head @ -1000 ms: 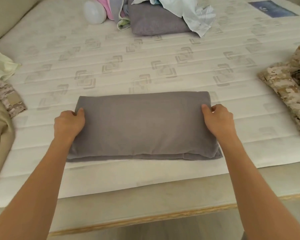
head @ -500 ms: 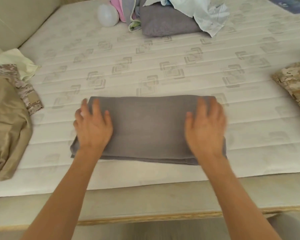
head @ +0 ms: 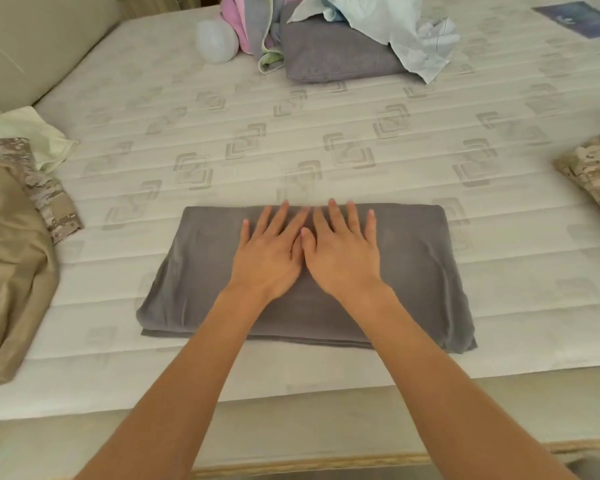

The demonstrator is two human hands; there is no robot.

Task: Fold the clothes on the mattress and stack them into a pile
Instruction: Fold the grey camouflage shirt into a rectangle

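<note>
Grey folded garment (head: 413, 271): L hand (head: 269, 258) & R hand (head: 340, 256) slid from ends to centre, flat, gripping nothing.

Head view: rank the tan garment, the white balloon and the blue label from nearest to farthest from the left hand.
1. Tan garment, at the left edge, nearest the left hand.
2. White balloon, far side, left of the pile.
3. Blue label, far right corner.

Both hands, left hand (head: 269, 258) and right hand (head: 340, 258), now together at folded grey cloth (head: 413, 271) centre.
</note>
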